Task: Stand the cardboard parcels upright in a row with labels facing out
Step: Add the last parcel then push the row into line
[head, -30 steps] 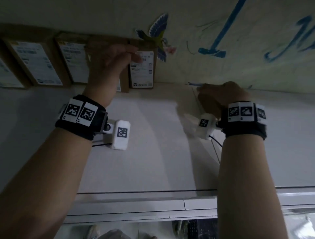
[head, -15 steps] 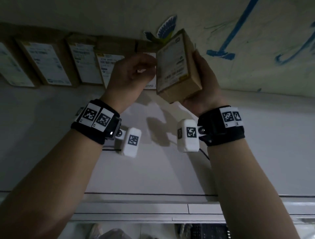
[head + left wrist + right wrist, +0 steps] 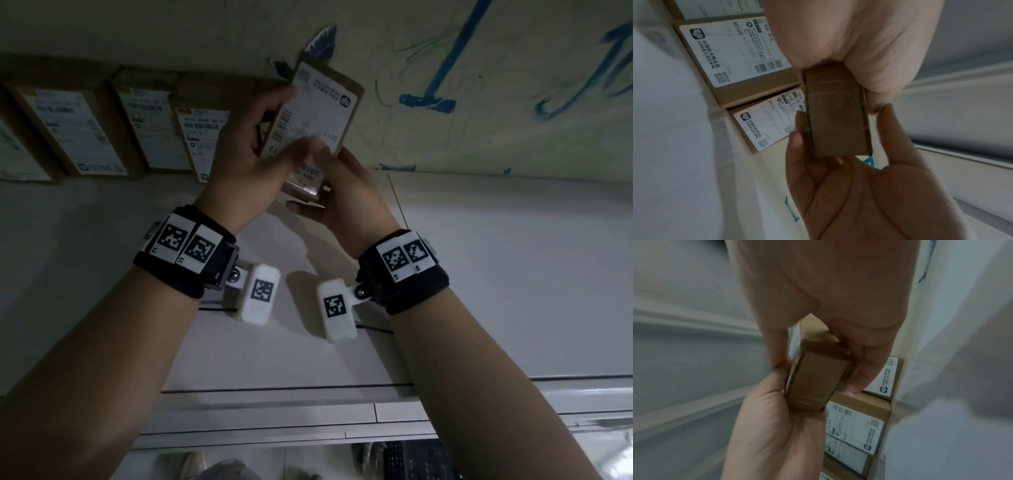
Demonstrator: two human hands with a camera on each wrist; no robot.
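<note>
Both hands are gripping the cardboard parcel [image 3: 317, 113] in the air, left hand [image 3: 241, 161] and right hand [image 3: 346, 192] fingers curled round its sides, label toward the person, likely aligning it for the row of standing parcels [image 3: 102, 130] by the wall

left hand [image 3: 239, 161], right hand [image 3: 346, 195], both gripping

The room is dim; a pale wall [image 3: 479, 44] fills the far side, marked with thick blue strokes [image 3: 442, 68] at the right and thin green scribbles [image 3: 424, 44] beside them; a blue bird-shaped sticker [image 3: 323, 42] sits on it near the middle; a smooth white surface [image 3: 513, 274] runs below the wall, with a ledge [image 3: 274, 411] along its near edge
</note>
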